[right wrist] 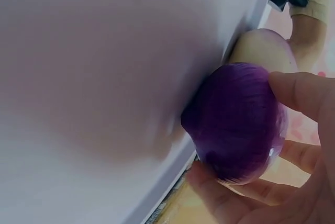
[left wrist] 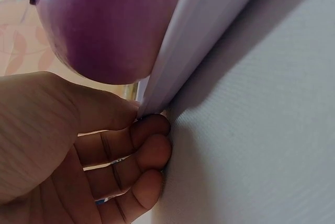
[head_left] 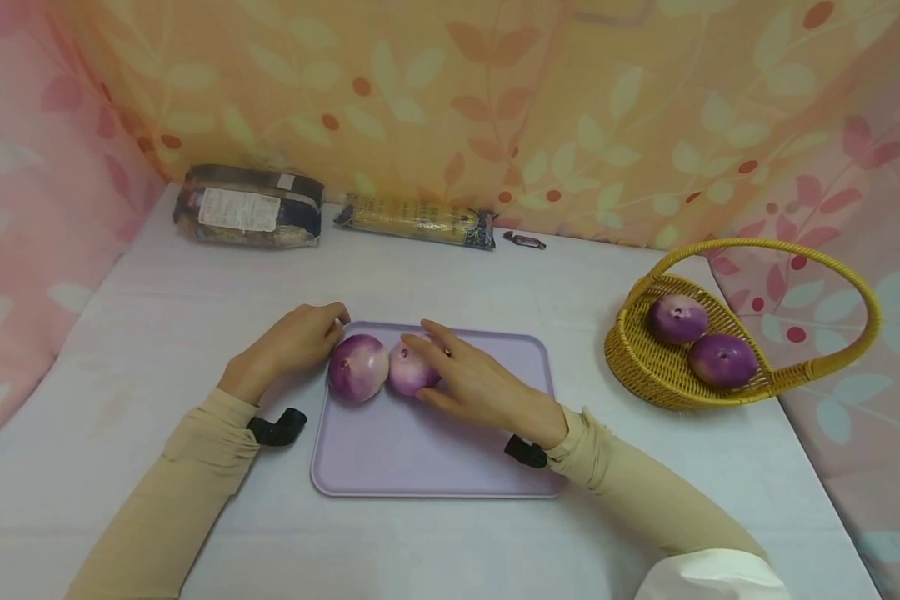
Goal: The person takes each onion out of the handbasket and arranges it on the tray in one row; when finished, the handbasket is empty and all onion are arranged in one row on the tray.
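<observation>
A lilac tray (head_left: 435, 454) lies on the white table with two purple-and-white onions side by side near its far left corner. My left hand (head_left: 292, 346) is at that corner; in the left wrist view its thumb (left wrist: 112, 110) lies on the tray's rim and the other fingers curl against the edge by the tablecloth. The left onion (head_left: 357, 369) sits just inside the rim. My right hand (head_left: 480, 379) holds the second onion (right wrist: 238, 122), thumb on one side and fingers round the other, low over the tray. Its pointed tip faces the tray surface.
To the right stands a yellow wicker basket (head_left: 645, 379) with a tall handle, holding two more purple onions (head_left: 722, 360). Along the back lie a dark labelled package (head_left: 247, 208), a long yellow packet (head_left: 420, 221) and a small wrapped candy (head_left: 525, 241). Floral curtains border the table.
</observation>
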Demonstrator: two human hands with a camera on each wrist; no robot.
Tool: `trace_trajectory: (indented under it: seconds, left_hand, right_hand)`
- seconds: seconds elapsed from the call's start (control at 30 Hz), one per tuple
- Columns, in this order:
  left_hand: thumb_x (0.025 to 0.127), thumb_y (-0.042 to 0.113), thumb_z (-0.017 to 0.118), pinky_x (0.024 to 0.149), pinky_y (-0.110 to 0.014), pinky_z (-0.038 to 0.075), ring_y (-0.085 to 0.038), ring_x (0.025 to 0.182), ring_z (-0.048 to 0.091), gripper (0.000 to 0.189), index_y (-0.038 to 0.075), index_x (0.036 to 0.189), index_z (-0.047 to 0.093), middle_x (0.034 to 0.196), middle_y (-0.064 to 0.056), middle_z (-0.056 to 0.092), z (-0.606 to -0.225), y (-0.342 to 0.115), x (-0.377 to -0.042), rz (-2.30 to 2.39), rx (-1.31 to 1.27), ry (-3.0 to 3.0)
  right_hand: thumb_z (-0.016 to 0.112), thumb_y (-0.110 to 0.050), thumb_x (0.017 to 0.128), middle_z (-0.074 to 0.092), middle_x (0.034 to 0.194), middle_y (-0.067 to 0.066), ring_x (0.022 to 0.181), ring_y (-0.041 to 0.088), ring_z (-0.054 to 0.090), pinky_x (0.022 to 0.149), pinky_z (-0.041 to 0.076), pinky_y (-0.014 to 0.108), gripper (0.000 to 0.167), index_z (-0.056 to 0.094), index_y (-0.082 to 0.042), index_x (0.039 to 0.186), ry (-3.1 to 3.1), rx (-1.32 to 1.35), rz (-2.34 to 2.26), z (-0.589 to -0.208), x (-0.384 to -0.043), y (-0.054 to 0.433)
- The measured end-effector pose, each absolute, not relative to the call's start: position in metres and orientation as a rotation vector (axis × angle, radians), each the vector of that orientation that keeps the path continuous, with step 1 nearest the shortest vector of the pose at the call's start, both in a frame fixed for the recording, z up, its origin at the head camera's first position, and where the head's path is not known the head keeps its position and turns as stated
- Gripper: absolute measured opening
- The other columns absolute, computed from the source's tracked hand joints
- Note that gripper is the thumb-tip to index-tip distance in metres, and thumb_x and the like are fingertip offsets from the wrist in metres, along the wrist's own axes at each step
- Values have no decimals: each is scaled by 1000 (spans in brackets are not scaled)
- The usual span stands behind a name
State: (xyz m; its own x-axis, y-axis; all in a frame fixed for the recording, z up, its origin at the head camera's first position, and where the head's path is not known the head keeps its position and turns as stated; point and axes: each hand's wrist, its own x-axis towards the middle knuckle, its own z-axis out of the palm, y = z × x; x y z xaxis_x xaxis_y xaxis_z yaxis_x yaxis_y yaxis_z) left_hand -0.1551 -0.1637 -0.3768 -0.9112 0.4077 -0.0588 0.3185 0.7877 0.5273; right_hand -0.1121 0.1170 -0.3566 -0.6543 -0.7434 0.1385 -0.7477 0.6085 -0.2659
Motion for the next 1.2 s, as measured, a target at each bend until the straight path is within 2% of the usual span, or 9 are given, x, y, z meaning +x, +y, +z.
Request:
trace_trajectory:
  seconds: [0.23,0.33,0.47,0.53,0.6,0.73,0.87,1.03,1.2]
  left_hand:
    - [97,7,48,79,-44,49,-24,81,57,23,-1,113,62,88,-12,67,-376,-162,-155,795,583,2806]
    - [97,7,48,80,-45,49,-24,82,58,23,0,113,62,89,-12,67,-377,-161,-155,807,584,2800]
    - [97,8,48,80,-45,49,-24,83,58,24,0,115,62,93,-14,68,-376,-161,-155,807,584,2799]
    - [97,8,48,81,-45,49,-25,84,58,25,-1,116,61,94,-14,68,-376,-162,-155,801,579,2797]
    - [97,8,48,81,-46,49,-25,84,58,25,-1,116,61,94,-14,68,-376,-163,-155,799,574,2794]
    - [97,8,48,82,-47,49,-25,85,59,25,-1,116,61,91,-13,68,-377,-164,-156,807,554,2775]
    - [97,8,48,84,-48,50,-26,87,61,25,-2,115,61,89,-12,68,-376,-165,-156,800,564,2770]
    - [97,9,48,84,-48,49,-26,86,62,24,-1,115,61,88,-10,68,-377,-167,-155,793,584,2785]
    - [97,9,47,81,-46,49,-24,82,58,25,-1,116,61,84,-8,66,-378,-165,-157,800,592,2779]
  right_hand:
    - [68,-36,89,34,155,17,113,30,64,81,56,44,70,37,-19,150,-2871,1166,498,-347,-111,137]
    - [67,-36,91,41,152,12,107,28,66,78,56,45,64,42,-18,147,-2869,994,507,-338,-110,166]
    - [69,-24,90,66,122,13,94,30,69,75,55,46,41,62,-8,126,-2766,700,504,-326,-108,224]
    - [68,-18,88,71,105,15,88,33,68,72,53,48,29,68,-4,114,-2715,515,453,-321,-108,257]
    - [66,-14,88,71,99,21,88,39,66,72,51,54,26,69,-1,109,-2681,332,372,-316,-108,290]
    - [60,-17,88,62,108,34,93,55,56,72,43,66,35,63,6,115,-2717,6,184,-310,-107,347]
    - [54,-29,93,49,114,42,95,64,48,66,39,72,48,51,10,122,-2938,-240,56,-315,-105,382]
    - [50,-37,95,37,123,44,102,67,41,69,39,77,58,42,8,131,-3135,-386,59,-327,-106,395]
    - [55,-30,92,36,113,49,93,68,41,66,38,76,56,37,9,127,-3053,-413,108,-334,-108,402]
